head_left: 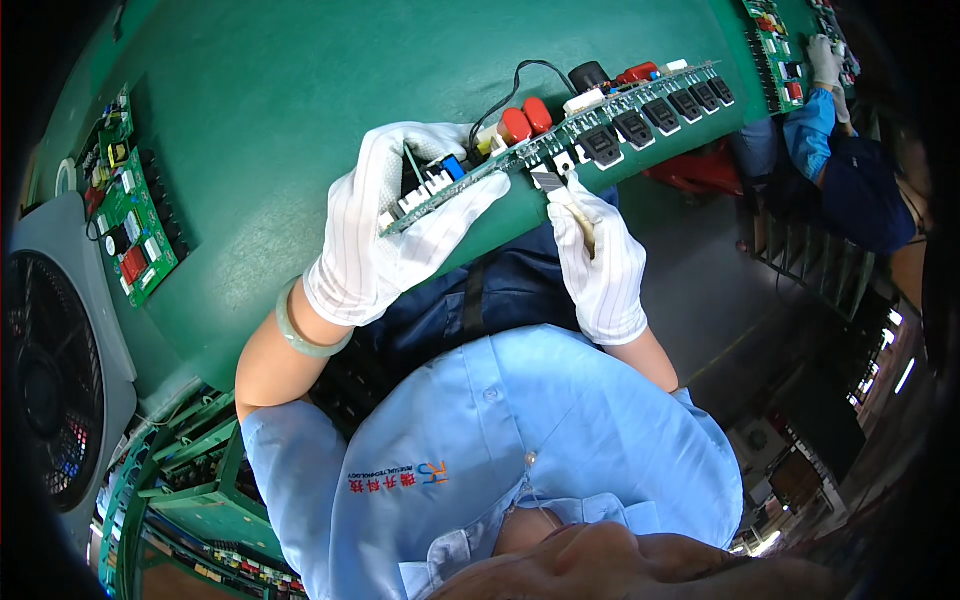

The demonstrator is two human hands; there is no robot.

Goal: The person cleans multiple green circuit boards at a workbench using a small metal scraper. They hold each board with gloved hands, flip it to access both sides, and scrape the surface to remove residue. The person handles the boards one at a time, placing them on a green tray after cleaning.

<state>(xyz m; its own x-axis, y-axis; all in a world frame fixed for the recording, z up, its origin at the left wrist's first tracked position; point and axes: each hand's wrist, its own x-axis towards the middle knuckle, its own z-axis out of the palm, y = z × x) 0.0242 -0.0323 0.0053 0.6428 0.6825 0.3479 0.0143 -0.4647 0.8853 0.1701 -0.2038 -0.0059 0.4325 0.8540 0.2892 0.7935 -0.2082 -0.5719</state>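
My left hand (375,225), in a white striped glove, is closed round the left end of a long circuit board (470,180). The board is tilted on edge above the green table. Red capacitors (527,120), a black cylindrical part (589,77) and a looped black wire (520,72) stand on its far side. A row of black flat components (632,126) lines its near edge. My right hand (605,265), gloved too, is closed on a small flat brush (548,180) with a pale handle. The brush's metal-banded head is at the board's near edge; its tip is hard to make out.
Other circuit boards (135,230) lie at the table's left side, beside a large grey fan (75,370). At the far right another board (775,60) lies near a co-worker's gloved hand (825,60). A green rack (200,480) stands at the lower left.
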